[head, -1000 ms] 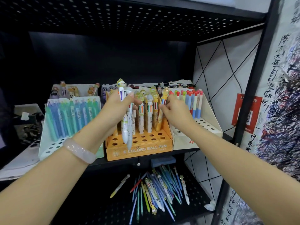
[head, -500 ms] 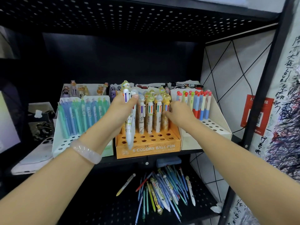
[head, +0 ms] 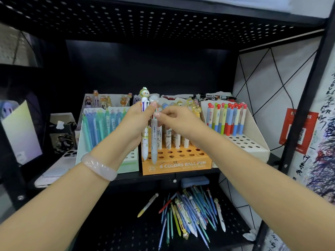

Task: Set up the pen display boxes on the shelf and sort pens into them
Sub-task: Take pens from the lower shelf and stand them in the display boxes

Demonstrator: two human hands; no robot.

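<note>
My left hand (head: 134,122) holds two pens upright in front of the orange display box (head: 176,160) — its grip is wrapped round a fat white pen with a green figure cap (head: 144,124) and a slimmer pale grey pen (head: 154,142) just beside it at three o'clock. Their tips hang over the front rows of holes in the box, not seated as far as I can tell. My right hand (head: 176,119) reaches in from four o'clock, its fingertips (head: 157,114) pinching the top of the grey pen, so that grip is closed on it too.

Behind my hands, character-topped pens stand in the back rows of the orange box. At nine o'clock of it sits the white box of blue and green pens (head: 101,127); at three o'clock, the white box of red-capped pens (head: 228,120). All three stand on the black shelf (head: 163,175). On the lower shelf, at six o'clock, a loose heap of unsorted pens (head: 188,216) lies spread out.

A pale bangle (head: 98,166) circles my left wrist.
</note>
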